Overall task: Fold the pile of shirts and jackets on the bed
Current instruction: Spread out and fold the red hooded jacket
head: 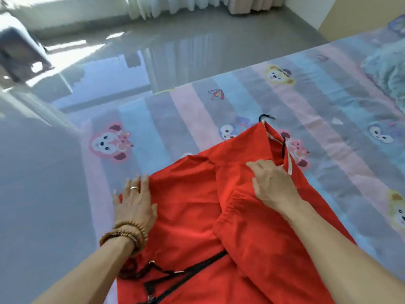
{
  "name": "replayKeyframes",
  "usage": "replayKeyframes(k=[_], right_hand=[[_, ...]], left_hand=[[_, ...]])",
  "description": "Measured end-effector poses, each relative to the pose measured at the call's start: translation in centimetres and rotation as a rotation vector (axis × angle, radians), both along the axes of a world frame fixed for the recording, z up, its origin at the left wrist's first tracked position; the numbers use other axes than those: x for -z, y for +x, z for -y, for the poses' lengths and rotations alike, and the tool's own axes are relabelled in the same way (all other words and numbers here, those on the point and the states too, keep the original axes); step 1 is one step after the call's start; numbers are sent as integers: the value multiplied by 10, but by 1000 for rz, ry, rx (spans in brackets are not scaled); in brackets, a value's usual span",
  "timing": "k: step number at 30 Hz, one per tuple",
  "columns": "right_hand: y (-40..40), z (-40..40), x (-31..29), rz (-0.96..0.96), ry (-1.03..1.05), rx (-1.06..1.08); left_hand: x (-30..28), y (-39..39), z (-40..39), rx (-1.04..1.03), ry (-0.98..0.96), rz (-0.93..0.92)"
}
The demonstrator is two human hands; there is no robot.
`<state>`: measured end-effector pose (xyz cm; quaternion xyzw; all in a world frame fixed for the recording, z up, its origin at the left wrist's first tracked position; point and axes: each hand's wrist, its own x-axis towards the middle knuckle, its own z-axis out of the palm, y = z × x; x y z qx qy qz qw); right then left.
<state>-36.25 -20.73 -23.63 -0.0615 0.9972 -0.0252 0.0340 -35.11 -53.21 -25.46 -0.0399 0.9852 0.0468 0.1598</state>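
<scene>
Red jacket (192,207): spread on bed (328,119), under both hands. Left hand (135,205): flat, fingers straight, pressing its left edge. Right hand (271,185): fingers curled, pinching fabric beside drawstring (283,148).

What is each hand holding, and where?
The right hand pinches the red jacket near its hood opening. The left hand holds nothing; its straight fingers press the jacket's left edge flat.
</scene>
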Motion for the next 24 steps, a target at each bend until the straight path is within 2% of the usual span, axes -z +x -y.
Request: replayKeyframes(k=[3,6,9,13,15,20,24], right_hand=[[-65,27,7,19,119,-174],[-109,38,12,109,339,-328],[-133,37,12,305,468,-328],[-140,29,-13,305,540,-299],[-129,21,-24,259,549,-292],[-39,-19,-26,-99,305,-170],[36,-52,-11,-136,329,-56]], left_hand=[[10,-11,27,-184,26,76],[26,-15,36,-197,14,108],[32,-20,41,-174,63,83],[21,-18,50,-102,243,-5],[12,-7,52,-66,312,-104],[-14,41,49,104,363,-270],[-24,93,38,391,295,-341]])
